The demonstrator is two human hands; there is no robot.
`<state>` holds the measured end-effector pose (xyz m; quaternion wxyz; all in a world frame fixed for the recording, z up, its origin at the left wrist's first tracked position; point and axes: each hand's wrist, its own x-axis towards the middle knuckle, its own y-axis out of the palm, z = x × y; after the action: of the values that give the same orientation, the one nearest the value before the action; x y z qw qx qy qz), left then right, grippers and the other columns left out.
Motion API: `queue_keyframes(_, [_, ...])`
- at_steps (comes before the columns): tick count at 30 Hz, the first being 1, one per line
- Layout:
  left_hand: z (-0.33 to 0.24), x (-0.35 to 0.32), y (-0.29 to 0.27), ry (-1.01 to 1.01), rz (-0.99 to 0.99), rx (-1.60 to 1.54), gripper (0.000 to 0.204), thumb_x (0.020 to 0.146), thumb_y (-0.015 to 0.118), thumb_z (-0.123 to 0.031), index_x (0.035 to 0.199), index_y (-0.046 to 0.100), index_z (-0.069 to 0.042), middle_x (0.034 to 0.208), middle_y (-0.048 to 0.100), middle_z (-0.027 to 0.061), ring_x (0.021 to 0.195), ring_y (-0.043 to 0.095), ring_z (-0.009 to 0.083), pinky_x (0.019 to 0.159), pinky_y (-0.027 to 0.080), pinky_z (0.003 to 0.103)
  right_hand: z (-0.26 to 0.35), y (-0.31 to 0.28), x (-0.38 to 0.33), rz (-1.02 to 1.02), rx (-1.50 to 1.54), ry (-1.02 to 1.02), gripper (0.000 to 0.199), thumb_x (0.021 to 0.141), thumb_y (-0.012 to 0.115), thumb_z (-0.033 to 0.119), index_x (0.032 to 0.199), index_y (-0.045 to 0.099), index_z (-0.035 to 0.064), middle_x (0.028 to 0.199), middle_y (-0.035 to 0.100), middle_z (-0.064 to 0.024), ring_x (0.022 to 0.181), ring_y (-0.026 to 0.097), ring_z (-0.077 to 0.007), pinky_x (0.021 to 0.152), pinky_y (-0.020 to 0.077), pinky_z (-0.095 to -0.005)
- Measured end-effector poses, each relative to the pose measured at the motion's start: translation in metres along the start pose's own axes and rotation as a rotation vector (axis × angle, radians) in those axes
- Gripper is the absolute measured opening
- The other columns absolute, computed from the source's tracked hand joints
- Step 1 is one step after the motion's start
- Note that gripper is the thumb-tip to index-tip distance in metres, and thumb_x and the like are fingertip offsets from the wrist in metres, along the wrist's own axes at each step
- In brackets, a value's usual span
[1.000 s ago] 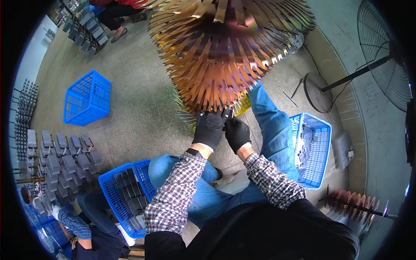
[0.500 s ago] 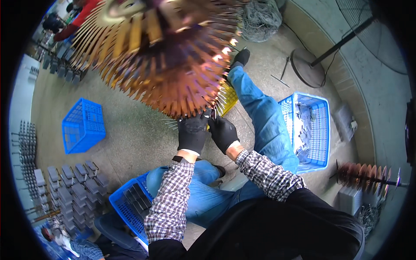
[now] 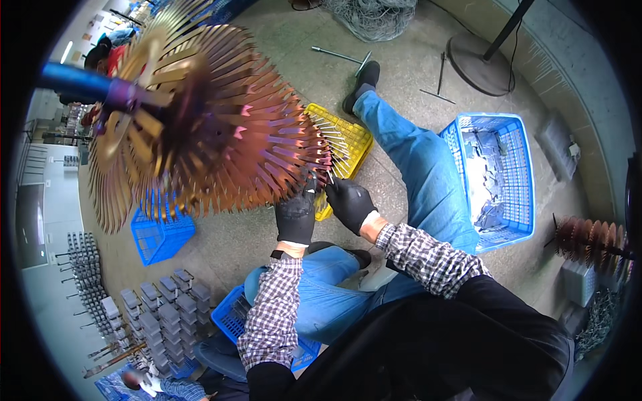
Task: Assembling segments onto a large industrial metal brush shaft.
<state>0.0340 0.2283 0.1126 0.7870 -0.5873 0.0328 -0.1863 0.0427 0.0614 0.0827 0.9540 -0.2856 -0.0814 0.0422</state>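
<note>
A large round rack (image 3: 264, 150) of layered bronze and purple metal fins hangs in front of me on a blue rod (image 3: 80, 81). Thin silvery pieces (image 3: 338, 147) jut out at its right edge, over a yellow basket (image 3: 358, 130). Both my hands wear black gloves. My left hand (image 3: 295, 214) is closed at the lower rim, its fingertips partly hidden against the fins; what they hold is unclear. Just to its right, my right hand (image 3: 350, 204) pinches a thin silvery piece (image 3: 330, 177) at the rack's edge.
A blue basket (image 3: 521, 177) of flat silvery pieces stands right of my leg. Another blue basket (image 3: 157, 237) sits beyond the rack, left. Stacked grey blocks (image 3: 157, 327) are at lower left, near another person (image 3: 177, 387). T-shaped tools (image 3: 439, 77) and a fan base (image 3: 480, 65) lie ahead.
The view has shifted, and the rack now appears farther left with its blue rod showing. Both my hands stay at its lower right rim, the right slightly farther from the left.
</note>
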Motion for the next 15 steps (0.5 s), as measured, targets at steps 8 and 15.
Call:
queue_keyframes(8, [-0.043, 0.023, -0.017, -0.112, -0.048, -0.068, 0.06, 0.093, 0.06, -0.011, 0.152, 0.056, -0.012, 0.137, 0.069, 0.0107, 0.112, 0.069, 0.0332, 0.092, 0.056, 0.043, -0.026, -0.047, 0.027, 0.114, 0.003, -0.072, 0.015, 0.097, 0.063, 0.014, 0.105, 0.067, 0.0031, 0.088, 0.07, -0.019, 0.076, 0.066, -0.0394, 0.068, 0.0516, -0.0459])
queue_keyframes(15, [-0.037, 0.023, -0.016, -0.097, -0.174, -0.152, 0.054, 0.097, 0.053, -0.015, 0.151, 0.056, -0.014, 0.135, 0.067, 0.0182, 0.113, 0.068, 0.0366, 0.096, 0.055, 0.045, -0.018, -0.045, 0.024, 0.135, -0.038, -0.043, 0.016, 0.098, 0.063, 0.016, 0.106, 0.067, 0.0026, 0.089, 0.07, -0.0193, 0.075, 0.066, -0.0396, 0.068, 0.0519, -0.0455])
